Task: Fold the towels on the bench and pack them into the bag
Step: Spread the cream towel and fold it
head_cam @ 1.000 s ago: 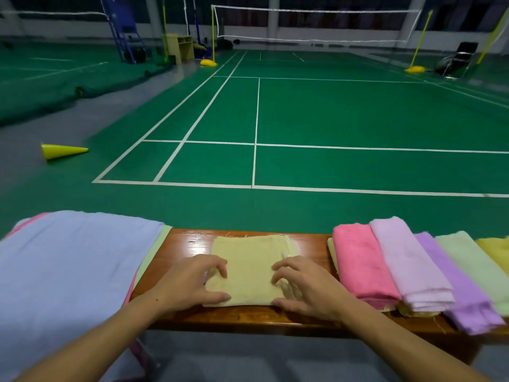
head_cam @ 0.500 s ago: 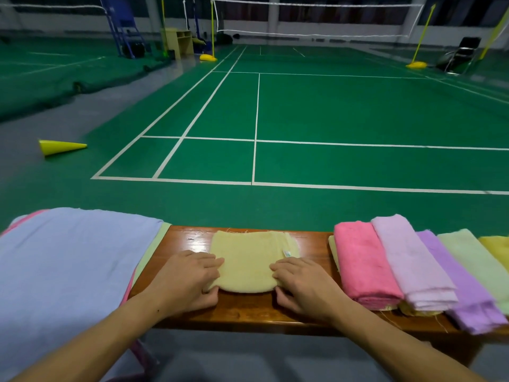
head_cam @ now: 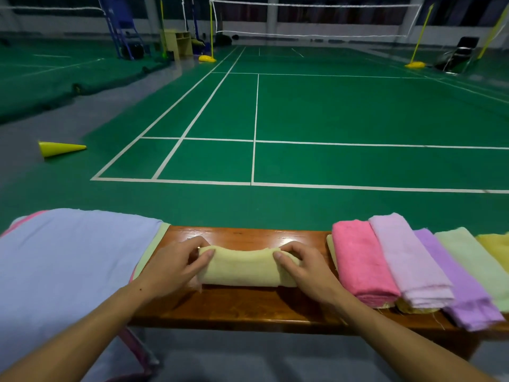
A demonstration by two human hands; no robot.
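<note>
Yellow towel [head_cam: 248,268], centre frame on desk [head_cam: 248,304]: my left hand [head_cam: 172,267] and right hand [head_cam: 305,267] grip its ends; keep edges aligned while folding.

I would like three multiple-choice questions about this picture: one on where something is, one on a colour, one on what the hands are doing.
1. Where does the yellow cone lie?
A. on the bench
B. on the floor to the left of the court lines
C. under the net

2. What colour is the folded towel nearest the right hand?
A. pink
B. blue
C. white

3. How is the pale yellow towel held?
A. by the left hand alone
B. by no hand
C. by both hands, one at each end

Key: 1 B, the cone lies on its side on the grey floor; 2 A, the pink towel lies beside that hand; 3 C, fingers curl over both ends.
</note>
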